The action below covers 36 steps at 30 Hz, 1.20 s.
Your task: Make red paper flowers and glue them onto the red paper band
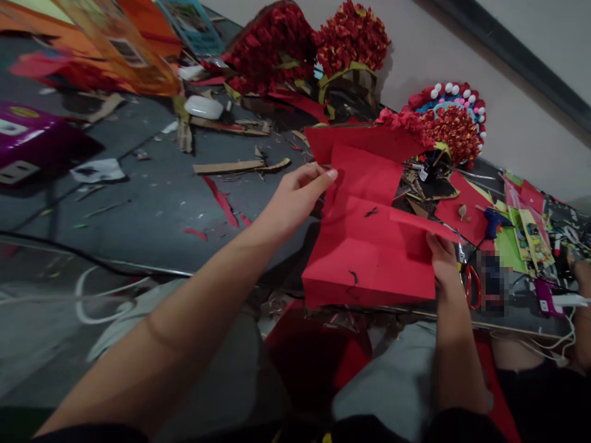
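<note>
A large sheet of red paper (364, 246), creased and with raised flaps, lies over the table's front edge. Two small dark squiggles, marks or threads, show on its face. My left hand (305, 191) pinches the sheet's left edge near the upper fold between thumb and fingers. At the right side, my right hand (442, 258) grips a raised flap, its fingers partly hidden behind the paper. Red-handled scissors (471, 287) lie just right of that hand. Beyond the sheet stands a small dark bottle (429, 169).
Red flower-covered pieces (353, 37) and a round one with white beads (455, 120) stand against the wall. Cardboard strips (231, 167), a white mouse-shaped object (204, 107) and a purple box (39, 144) lie leftward. A blue glue gun (496, 223) is rightward, near another person's arm (582, 307).
</note>
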### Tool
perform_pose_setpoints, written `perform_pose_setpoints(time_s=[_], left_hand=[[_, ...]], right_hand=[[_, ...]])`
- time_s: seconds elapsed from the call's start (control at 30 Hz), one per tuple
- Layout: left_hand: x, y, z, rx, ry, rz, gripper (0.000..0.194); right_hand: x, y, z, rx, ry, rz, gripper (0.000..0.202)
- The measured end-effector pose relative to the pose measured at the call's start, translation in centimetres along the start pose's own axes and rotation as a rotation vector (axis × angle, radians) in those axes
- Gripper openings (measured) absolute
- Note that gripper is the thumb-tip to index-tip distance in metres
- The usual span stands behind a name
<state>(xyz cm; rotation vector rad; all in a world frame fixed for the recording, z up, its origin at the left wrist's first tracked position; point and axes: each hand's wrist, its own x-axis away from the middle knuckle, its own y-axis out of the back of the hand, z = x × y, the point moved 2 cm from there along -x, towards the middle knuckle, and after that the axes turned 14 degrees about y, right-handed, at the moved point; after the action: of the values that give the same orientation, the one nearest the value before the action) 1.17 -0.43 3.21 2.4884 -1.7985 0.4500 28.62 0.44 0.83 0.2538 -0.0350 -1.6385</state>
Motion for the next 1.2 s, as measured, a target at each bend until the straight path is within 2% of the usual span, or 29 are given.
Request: perform_pose_setpoints(time_s=[0.17,0.3,0.43,0.5,0.7,0.9,1.1,1.2], left_hand=[[0.7,-0.6,0.2,-0.235,-0.023,0.101,0.029],[1.7,-1.1,0.1,-0.353,-0.147,0.009,0.034],[2.4,-1.3,0.1,-0.455,-0.260,-0.115,0.042],[2.6,-1.2,0.2,-0.502,-0.279,-0.148,0.044],[3.1,-1.4,0.4,-0.525,-0.320,-0.226,0.042],[3.7,-1.9,0.6,-0.477,-0.236,-0.242,0.041],[3.9,-2.1,0.9,-0.431,-0.192,-0.256,0.041],[3.4,-1.6,0.7,-0.388,-0.229,-0.356,0.041]], right_hand=[[0.1,0.3,-0.2,-0.044,-0.132,-0.094,0.047],[0.0,0.5,0.1,0.171,-0.183,-0.077,0.047],[-0.2,-0.1,1.1,0.335,0.031,0.097,0.051],[-0.2,-0.4,1.4,0.391,0.108,0.119,0.055],[0.0,-0.5,1.8,0.454,0.155,-0.015,0.049],[0.3,-0.5,2.7,0.413,0.204,-0.072,0.048],[0.3,-0.4,2.6,0.405,0.186,-0.118,0.047],[0.0,0.6,2.4,0.439,0.204,-0.154,0.049]])
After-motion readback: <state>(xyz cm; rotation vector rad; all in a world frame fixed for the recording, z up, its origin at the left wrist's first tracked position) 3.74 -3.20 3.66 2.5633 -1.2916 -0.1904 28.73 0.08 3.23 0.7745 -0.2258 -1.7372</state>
